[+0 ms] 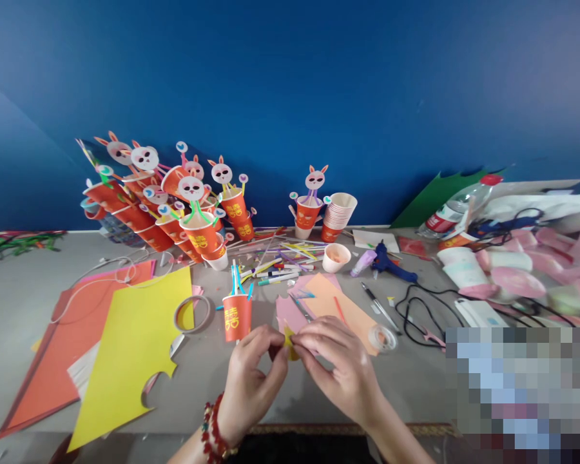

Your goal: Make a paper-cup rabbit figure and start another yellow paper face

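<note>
Between the fingertips of both hands is a small piece of yellow paper (290,345), mostly covered by the fingers. My left hand (255,374), with red beads at the wrist, pinches its left side. My right hand (342,368) pinches it from the right. Just beyond my left hand stands a red paper cup (236,317) with gold characters, blue straws (236,280) sticking up out of it. Orange paper (336,298) and pink paper (285,312) lie beyond my right hand, scissors (302,308) partly on them. A roll of clear tape (383,338) is right of that hand.
A cut yellow sheet (135,341) overlaps red sheets (53,367) at left, beside a tape ring (192,314). Rabbit-faced cups (198,235) stand behind, with loose straws (294,251) and stacked cups (338,216). A blue glue gun (391,263), black cable (408,309) and bottle (461,205) are at right.
</note>
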The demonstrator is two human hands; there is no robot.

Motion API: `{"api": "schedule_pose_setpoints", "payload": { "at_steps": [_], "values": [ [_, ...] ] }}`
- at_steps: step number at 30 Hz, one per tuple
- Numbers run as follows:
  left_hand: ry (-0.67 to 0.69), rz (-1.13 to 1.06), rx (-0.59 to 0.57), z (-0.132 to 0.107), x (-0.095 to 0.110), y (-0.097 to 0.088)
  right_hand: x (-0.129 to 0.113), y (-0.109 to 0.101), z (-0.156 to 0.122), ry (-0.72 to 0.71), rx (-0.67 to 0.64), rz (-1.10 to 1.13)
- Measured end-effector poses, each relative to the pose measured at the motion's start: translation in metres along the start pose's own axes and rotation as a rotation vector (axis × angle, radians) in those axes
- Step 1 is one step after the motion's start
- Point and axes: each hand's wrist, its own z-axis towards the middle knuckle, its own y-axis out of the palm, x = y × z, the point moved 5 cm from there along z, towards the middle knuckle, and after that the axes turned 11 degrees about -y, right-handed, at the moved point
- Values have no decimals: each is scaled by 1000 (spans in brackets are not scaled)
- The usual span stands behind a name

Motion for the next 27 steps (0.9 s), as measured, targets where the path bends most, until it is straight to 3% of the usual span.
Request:
{"api": "schedule_pose_setpoints", "payload": {
  "at_steps": [8,27],
  "values": [
    [19,8,-1,-1,0,0,0,2,0,-17,9,-16],
    [83,32,-28,-1,5,0,4,3,-2,124,32,68]
  ]
}}
